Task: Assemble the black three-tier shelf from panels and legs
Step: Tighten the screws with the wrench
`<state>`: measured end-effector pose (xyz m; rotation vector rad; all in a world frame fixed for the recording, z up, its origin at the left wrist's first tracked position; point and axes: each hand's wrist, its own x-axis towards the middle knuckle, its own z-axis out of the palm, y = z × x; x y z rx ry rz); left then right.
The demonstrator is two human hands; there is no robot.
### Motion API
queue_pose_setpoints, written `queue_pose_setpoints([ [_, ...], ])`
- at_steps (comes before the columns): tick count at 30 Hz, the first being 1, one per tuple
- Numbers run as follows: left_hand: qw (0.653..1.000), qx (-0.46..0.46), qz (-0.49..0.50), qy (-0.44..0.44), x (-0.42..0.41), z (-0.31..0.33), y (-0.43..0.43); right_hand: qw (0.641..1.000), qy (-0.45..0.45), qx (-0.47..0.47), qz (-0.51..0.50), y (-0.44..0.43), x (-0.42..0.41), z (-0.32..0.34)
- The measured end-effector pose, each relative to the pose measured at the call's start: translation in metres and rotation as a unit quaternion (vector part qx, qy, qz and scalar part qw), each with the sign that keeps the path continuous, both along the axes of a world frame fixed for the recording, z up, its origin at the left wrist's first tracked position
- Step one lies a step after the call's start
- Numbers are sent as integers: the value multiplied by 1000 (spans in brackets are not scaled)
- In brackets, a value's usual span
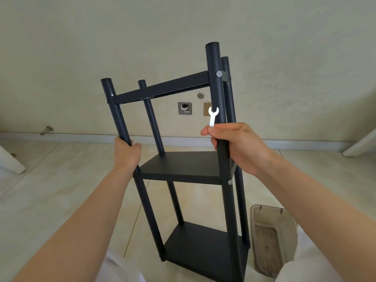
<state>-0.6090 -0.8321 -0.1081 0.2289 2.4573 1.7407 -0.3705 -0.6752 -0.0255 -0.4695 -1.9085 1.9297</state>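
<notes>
We hold the shelf point(179, 165) upright, 3 panels on 4 legs; whether it touches the floor point(61, 190) we cannot tell. Left hand point(126, 153) fingers curl round the front-left leg point(119, 117); right hand point(238, 147) fingers grip the front-right leg point(217, 88) and pinch a wrench point(213, 117). That loose wrench could slip or scratch paint. The tray point(270, 237) lies just beside the bottom panel point(203, 247), so swinging right risks a knock; the leftward floor is open.

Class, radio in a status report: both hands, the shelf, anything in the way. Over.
Left grip round front-left leg. Right grip round front-right leg, pinching wrench. Shelf: all three tiers fitted. Beige tray on floor beside it.
</notes>
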Motion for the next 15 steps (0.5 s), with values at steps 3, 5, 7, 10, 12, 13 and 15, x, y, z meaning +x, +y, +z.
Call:
queue_pose_setpoints([
  [3, 997, -43, -29, 53, -4, 2, -6, 1000, 4, -3, 4, -4, -4, 3],
  [5, 995, -61, -54, 65, -7, 3, -9, 1000, 10, 1, 14, -7, -6, 4],
  [7, 992, -68, -77, 70, -7, 4, -11, 999, 13, 1, 30, -11, -8, 4],
  [10, 988, -81, -118, 59, -8, 3, -14, 999, 12, 3, 52, -16, -13, 1],
  [12, 983, -104, -147, 39, -8, 2, -16, 998, 7, 15, 66, -19, -17, -1],
  [13, 979, -121, -160, 35, -7, 2, -17, 997, 8, 16, 75, -21, -18, -2],
  [15, 970, -157, -181, 43, -3, 5, -17, 996, 15, 17, 85, -25, -21, -2],
])
